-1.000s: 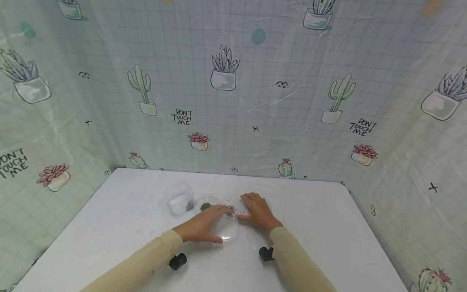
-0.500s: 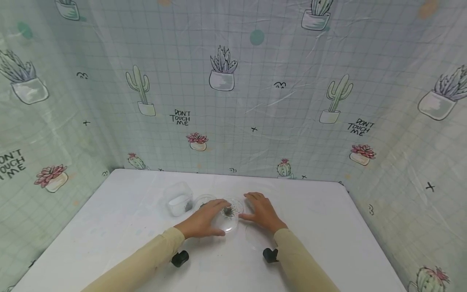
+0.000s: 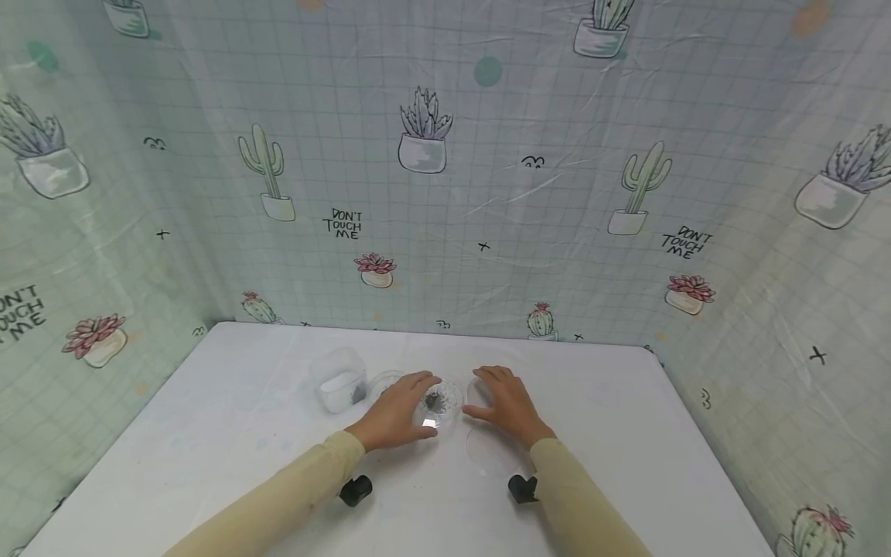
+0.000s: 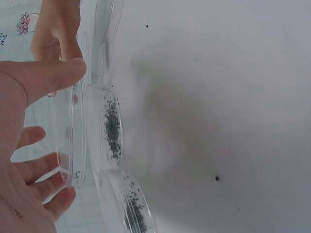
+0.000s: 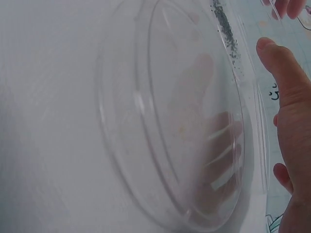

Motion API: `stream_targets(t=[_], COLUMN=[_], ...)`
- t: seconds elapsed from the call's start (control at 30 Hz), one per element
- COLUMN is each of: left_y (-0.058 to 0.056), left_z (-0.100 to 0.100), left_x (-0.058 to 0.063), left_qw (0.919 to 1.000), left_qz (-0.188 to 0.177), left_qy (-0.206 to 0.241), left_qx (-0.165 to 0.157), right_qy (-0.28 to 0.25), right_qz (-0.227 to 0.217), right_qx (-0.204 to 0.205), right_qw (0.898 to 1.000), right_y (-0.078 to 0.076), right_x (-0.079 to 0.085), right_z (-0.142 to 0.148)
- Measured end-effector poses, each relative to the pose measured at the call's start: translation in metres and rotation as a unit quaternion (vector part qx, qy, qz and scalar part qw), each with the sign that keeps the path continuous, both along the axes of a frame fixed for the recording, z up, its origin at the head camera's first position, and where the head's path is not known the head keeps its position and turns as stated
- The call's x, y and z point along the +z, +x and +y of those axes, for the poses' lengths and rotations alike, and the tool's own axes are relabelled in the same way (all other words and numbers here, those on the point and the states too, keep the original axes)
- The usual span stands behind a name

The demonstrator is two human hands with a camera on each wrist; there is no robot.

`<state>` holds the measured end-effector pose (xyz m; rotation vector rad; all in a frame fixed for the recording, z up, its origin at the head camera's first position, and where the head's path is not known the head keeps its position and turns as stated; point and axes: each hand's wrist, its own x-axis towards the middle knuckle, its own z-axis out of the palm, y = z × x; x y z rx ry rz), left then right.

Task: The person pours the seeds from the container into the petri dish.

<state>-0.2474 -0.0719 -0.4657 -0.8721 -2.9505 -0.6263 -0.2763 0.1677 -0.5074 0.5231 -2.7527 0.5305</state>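
My left hand (image 3: 397,414) holds a clear round petri dish lid (image 4: 71,136) by its edge, thumb on one side and fingertips on the other. The lid is above a petri dish (image 3: 452,402) with dark granules (image 4: 112,128) scattered inside. My right hand (image 3: 504,402) is to the right of this dish, thumb and fingers spread with a gap between them, beside another clear dish (image 3: 479,393); whether it touches that dish I cannot tell. A second petri dish (image 4: 148,213) with dark granules lies partly hidden behind my left hand in the head view.
A clear plastic box (image 3: 339,379) with something white and dark inside stands at the back left. Another clear round lid or dish (image 3: 480,452) lies in front of my right hand. Stray dark specks (image 4: 217,178) are on the white table (image 3: 592,449).
The lid in my left hand has shifted back and over the dish with granules. My right hand has moved a little to the right, away from it.
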Motion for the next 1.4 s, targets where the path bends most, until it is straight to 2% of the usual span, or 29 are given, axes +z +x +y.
stream_targets(t=[0.27, 0.43, 0.67, 0.87, 1.07, 1.4], left_y=[-0.004, -0.007, -0.013, -0.017, -0.021, -0.025], left_z=[0.006, 0.008, 0.011, 0.015, 0.018, 0.022], left_x=[-0.003, -0.005, -0.008, -0.01, -0.015, -0.019], left_qw=[0.9999, 0.9999, 0.9999, 0.9996, 0.9995, 0.9997], left_qz=[0.01, 0.007, 0.008, 0.023, 0.033, 0.022], left_qy=[-0.001, 0.002, 0.006, 0.014, 0.0, 0.002], left_qx=[0.008, 0.007, 0.01, -0.001, -0.002, -0.007], right_qy=[0.012, 0.019, -0.003, -0.012, -0.024, -0.029], right_qz=[-0.017, -0.011, -0.025, -0.033, -0.042, -0.048], right_qx=[-0.017, -0.023, -0.024, -0.023, -0.018, -0.025], right_qw=[1.0, 0.999, 0.999, 0.999, 0.999, 0.998], right_y=[0.004, 0.005, 0.008, 0.007, 0.008, 0.009], right_x=[-0.002, -0.002, -0.002, -0.005, -0.005, -0.007], right_z=[0.01, 0.013, 0.017, 0.019, 0.021, 0.023])
